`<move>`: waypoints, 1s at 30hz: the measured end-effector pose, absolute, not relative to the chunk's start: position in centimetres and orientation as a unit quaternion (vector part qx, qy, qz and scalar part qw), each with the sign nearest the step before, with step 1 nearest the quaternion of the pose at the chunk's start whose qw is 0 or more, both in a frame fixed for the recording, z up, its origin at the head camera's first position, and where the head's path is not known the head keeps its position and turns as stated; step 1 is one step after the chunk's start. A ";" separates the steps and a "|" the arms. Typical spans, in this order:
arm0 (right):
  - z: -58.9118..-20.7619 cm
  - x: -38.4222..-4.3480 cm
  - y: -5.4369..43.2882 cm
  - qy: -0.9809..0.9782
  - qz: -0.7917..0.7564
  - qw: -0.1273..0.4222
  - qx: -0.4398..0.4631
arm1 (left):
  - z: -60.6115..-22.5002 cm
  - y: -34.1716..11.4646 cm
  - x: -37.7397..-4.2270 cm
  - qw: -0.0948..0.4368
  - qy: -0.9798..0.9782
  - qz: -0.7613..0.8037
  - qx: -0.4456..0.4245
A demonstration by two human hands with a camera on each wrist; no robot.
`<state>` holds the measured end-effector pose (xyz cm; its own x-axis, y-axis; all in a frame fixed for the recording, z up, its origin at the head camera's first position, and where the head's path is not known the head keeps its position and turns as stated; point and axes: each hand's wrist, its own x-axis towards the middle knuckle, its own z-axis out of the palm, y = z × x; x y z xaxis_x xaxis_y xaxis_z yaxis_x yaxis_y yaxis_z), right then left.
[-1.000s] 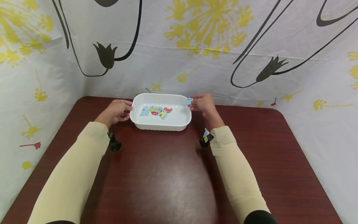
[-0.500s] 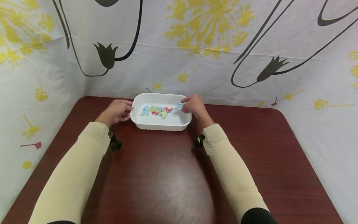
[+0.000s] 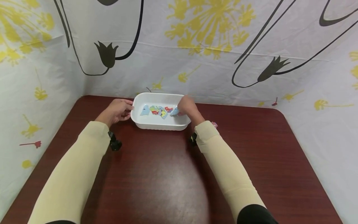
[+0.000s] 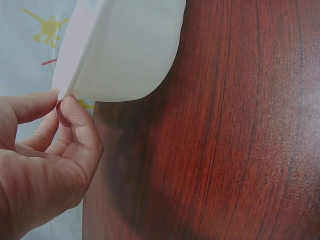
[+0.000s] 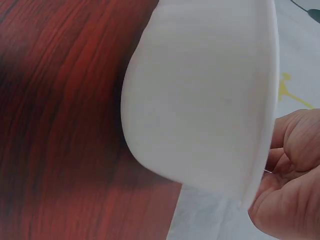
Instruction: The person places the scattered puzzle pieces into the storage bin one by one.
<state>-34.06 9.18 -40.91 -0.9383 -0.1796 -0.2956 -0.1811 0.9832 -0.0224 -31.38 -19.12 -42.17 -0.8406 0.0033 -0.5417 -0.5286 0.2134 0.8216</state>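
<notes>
At the back of the table stands a white plastic tub point(image 3: 160, 127), and my left hand point(image 3: 118, 109) pinches its left rim. The left wrist view shows thumb and fingertips on that rim point(image 4: 82, 55). My right hand point(image 3: 188, 106) reaches over the right end into the tub, holding a flat light blue piece point(image 3: 174, 111) low over the floor. In the right wrist view the tub's outer wall point(image 5: 195, 100) hides the fingertips and the piece. Inside the tub lie another light blue piece point(image 3: 145, 110), a multicoloured cluster point(image 3: 158, 111) and a red piece point(image 3: 168, 109), all flat and irregularly cut.
A small pink-red item point(image 3: 214, 124) lies on the dark red wooden table point(image 3: 156, 174), partly behind my right sleeve point(image 3: 223, 158). A white cloth point(image 3: 179, 71) printed with yellow and grey flowers hangs along the table's back and sides.
My right hand has moved left and down from the right rim into the tub, carrying the light blue piece. The pink-red item has come into sight beside the sleeve. My left hand stays put.
</notes>
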 end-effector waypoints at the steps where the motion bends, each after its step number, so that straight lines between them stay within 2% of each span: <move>1: -41.1 -34.0 9.1 0.986 -0.032 0.147 -0.068 | -42.2 -19.1 -31.4 0.221 0.747 0.602 -0.176; 6: -41.6 -33.9 8.7 0.980 -0.147 0.133 -0.013 | -42.1 -19.0 -31.5 0.220 0.747 0.601 -0.179; 16: -41.7 -34.0 8.1 0.982 -0.132 0.134 -0.021 | -42.2 -19.1 -31.4 0.219 0.744 0.604 -0.184; 30: -39.6 -35.3 9.4 0.962 -0.214 0.160 0.053 | -42.2 -19.1 -31.6 0.219 0.746 0.604 -0.177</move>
<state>-35.26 9.42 -39.64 -0.9431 0.0337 -0.3309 0.1705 0.9031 -0.3941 -31.61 -19.14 -42.23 -0.8410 0.0005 -0.5411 -0.5291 0.2087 0.8225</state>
